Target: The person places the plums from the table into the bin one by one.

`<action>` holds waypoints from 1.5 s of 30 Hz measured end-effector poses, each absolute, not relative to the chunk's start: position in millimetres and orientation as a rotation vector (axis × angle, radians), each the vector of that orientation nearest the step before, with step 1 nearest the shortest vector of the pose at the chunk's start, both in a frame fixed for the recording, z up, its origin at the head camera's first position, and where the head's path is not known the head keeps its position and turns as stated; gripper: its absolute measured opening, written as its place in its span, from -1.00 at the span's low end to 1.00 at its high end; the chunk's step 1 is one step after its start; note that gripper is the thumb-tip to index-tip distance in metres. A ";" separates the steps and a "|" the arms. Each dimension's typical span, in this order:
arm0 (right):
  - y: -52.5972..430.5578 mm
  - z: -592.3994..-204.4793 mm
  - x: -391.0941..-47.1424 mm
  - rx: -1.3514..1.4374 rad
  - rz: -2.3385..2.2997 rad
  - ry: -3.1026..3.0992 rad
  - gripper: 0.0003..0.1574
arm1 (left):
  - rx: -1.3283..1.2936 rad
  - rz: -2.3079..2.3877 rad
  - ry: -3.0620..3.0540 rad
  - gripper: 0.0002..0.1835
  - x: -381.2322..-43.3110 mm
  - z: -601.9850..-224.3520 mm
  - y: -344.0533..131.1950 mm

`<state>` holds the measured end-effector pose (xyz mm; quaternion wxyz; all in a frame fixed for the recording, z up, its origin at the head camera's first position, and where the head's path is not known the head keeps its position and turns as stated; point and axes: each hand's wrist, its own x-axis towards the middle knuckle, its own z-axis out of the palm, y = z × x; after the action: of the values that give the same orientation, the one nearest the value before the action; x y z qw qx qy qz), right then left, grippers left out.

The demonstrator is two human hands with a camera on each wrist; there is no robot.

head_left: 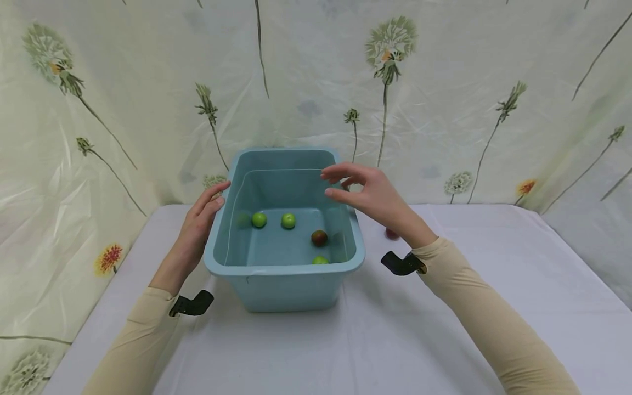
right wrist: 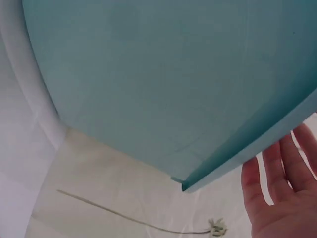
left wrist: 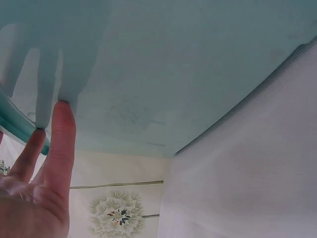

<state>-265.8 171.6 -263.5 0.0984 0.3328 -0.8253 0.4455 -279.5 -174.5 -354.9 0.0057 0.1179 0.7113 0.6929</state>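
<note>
A light blue plastic tub (head_left: pixel 286 270) stands on the white-covered table. Inside it are a green fruit (head_left: pixel 259 219) on the left, a second green fruit (head_left: pixel 288 220) near the middle, a brownish-red fruit (head_left: pixel 319 237) to the right and a third green one (head_left: pixel 320 260) partly hidden behind the front rim. Extended fingers of my left hand (head_left: pixel 196 226) touch the tub's left side, as the left wrist view (left wrist: pixel 62 148) also shows. My right hand (head_left: pixel 367 185) hovers over the right rim, fingers loosely bent with nothing between them; in the right wrist view its fingertips overlap the rim.
A dark red round thing (head_left: pixel 392 234) lies on the table right of the tub, partly covered by my right forearm. A flower-patterned sheet (head_left: pixel 306 82) hangs behind the table (head_left: pixel 474 263) and along its sides. Each wrist carries a black camera mount (head_left: pixel 195 303).
</note>
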 end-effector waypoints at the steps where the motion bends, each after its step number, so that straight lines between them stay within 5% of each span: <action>1: 173.2 -263.5 -265.8 0.978 1.317 -2.439 -0.57 | 0.370 2.168 2.226 -0.47 -279.5 -354.9 -174.6; 35: 234.3 -287.3 -274.6 0.620 1.181 -2.489 -0.61 | 0.395 2.152 2.238 -0.47 -279.4 -355.2 -175.3; 45: 265.6 -317.2 -299.5 0.566 1.162 -2.539 -0.55 | 0.404 2.163 2.225 -0.48 -278.5 -355.6 -174.4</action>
<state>-299.5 265.6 -317.2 0.1459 0.1965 -0.8816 0.4035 -278.5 -174.4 -355.6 0.0061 0.1293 0.7110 0.6912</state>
